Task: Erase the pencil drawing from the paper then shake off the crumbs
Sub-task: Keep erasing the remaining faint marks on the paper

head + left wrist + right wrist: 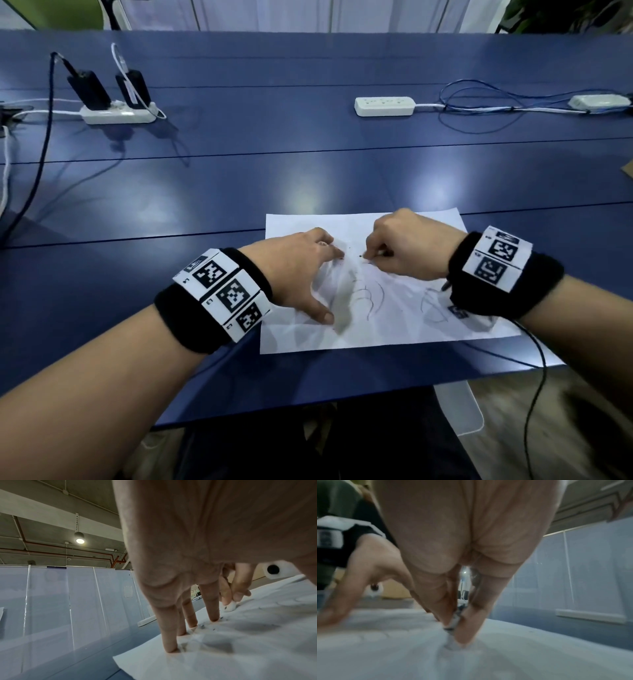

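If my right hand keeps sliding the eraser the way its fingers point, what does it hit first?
Most likely the left hand: the right hand points its eraser leftward across the paper, toward the left fingers pressing there; the gap looks small.

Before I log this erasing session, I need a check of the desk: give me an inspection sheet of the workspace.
Surface: blue table, paper lying flat near its front edge.
Job's things: pencil lines remain on the paper; small white eraser pressed to the sheet; dark crumbs near the fingertips.
Clutter: three power strips, the left one with two black adapters.
Grippers: left hand presses the paper with spread straight fingers; right hand pinches the eraser.
Cables: blue wire loops far right; black cord trailing from the right wrist.
Surroundings: pale partition panels, ceiling lamp.
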A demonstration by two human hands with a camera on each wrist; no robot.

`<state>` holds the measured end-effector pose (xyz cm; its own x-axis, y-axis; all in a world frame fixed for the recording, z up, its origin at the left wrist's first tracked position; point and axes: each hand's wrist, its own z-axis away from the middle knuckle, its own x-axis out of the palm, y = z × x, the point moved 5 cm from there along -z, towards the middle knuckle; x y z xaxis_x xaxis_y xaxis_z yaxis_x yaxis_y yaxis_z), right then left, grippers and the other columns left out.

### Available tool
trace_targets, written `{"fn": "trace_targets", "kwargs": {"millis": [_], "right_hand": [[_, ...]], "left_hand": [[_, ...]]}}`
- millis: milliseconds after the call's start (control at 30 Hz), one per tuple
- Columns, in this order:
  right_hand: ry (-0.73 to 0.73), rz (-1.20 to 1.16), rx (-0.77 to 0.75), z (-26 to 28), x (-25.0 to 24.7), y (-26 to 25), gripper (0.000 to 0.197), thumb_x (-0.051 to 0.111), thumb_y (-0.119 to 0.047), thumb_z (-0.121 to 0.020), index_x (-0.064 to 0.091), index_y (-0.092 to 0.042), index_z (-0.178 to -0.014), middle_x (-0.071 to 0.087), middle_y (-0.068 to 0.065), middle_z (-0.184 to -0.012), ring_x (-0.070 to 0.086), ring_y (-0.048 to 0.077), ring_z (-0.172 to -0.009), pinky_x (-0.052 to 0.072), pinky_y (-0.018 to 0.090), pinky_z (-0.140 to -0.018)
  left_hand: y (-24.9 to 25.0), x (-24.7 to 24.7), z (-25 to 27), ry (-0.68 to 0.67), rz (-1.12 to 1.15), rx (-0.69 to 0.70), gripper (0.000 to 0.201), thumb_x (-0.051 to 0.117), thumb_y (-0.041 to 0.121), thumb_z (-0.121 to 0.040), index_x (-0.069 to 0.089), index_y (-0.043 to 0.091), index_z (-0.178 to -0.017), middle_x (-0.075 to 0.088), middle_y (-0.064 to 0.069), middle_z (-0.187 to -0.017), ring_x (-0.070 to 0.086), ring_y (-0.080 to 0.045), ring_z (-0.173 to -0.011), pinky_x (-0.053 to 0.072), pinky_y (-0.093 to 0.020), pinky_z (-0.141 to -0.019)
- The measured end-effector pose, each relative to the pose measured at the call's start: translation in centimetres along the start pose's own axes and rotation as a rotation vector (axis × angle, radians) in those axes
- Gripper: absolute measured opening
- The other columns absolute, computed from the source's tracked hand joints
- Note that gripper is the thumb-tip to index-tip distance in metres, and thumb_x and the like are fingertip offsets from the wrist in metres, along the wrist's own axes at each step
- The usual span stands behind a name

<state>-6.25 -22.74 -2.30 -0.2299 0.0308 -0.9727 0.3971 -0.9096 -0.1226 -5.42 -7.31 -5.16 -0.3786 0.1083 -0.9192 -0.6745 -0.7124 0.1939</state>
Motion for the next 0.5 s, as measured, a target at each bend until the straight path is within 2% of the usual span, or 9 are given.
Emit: {"fn": "trace_targets", "kwargs": {"millis": [100, 200, 267, 400, 500], "right_hand": [[-0.020, -0.021, -0.125, 1.6, 0.7, -2.5, 0.015, 0.058, -0.016, -0.080, 0.072, -0.020, -0.082, 0.066, 0.002, -0.082, 0.060, 0.023, -0.078, 0.050, 0.032, -0.073], [-0.138, -0.099, -0.242, 4.4, 1.9, -5.3, 0.016, 0.058, -0.019, -0.083, 0.072, -0.021, -0.090, 0.063, 0.003, -0.088, 0.059, 0.022, -0.078, 0.048, 0.032, -0.070], [-0.128, -0.082, -0.239, 4.2, 2.0, -5.0, 0.016, 0.057, -0.019, -0.083, 0.072, -0.020, -0.090, 0.063, 0.004, -0.089, 0.059, 0.022, -0.081, 0.048, 0.033, -0.071], [0.014, -0.018, -0.027, 1.0, 0.5, -1.1, 0.014, 0.057, -0.017, -0.082, 0.071, -0.018, -0.081, 0.067, 0.002, -0.080, 0.060, 0.024, -0.080, 0.047, 0.030, -0.072], [-0.008, -0.067, -0.107, 1.8, 0.9, -2.8, 0.015, 0.058, -0.015, -0.079, 0.072, -0.021, -0.081, 0.066, 0.003, -0.081, 0.061, 0.024, -0.078, 0.049, 0.030, -0.073]], "left_hand": [[-0.1, 0.1, -0.1, 0.010, 0.004, -0.001, 0.110, 0.073, 0.073, -0.055, 0.032, 0.029, -0.147, 0.024, 0.006, -0.150, 0.038, -0.015, -0.135, 0.040, -0.036, -0.108], [-0.1, 0.2, -0.1, 0.013, 0.017, 0.004, 0.110, 0.074, 0.073, -0.055, 0.032, 0.030, -0.148, 0.023, 0.006, -0.150, 0.036, -0.014, -0.136, 0.039, -0.036, -0.109], [-0.1, 0.3, -0.1, 0.007, 0.017, 0.003, 0.110, 0.073, 0.073, -0.056, 0.031, 0.030, -0.148, 0.022, 0.006, -0.150, 0.036, -0.014, -0.136, 0.038, -0.036, -0.109], [-0.1, 0.2, 0.1, 0.001, 0.008, -0.002, 0.109, 0.073, 0.072, -0.058, 0.029, 0.030, -0.149, 0.021, 0.007, -0.151, 0.036, -0.014, -0.136, 0.039, -0.036, -0.109], [-0.1, 0.2, 0.1, 0.000, 0.009, -0.004, 0.110, 0.073, 0.072, -0.058, 0.028, 0.031, -0.149, 0.020, 0.007, -0.151, 0.036, -0.014, -0.136, 0.039, -0.036, -0.109]]}}
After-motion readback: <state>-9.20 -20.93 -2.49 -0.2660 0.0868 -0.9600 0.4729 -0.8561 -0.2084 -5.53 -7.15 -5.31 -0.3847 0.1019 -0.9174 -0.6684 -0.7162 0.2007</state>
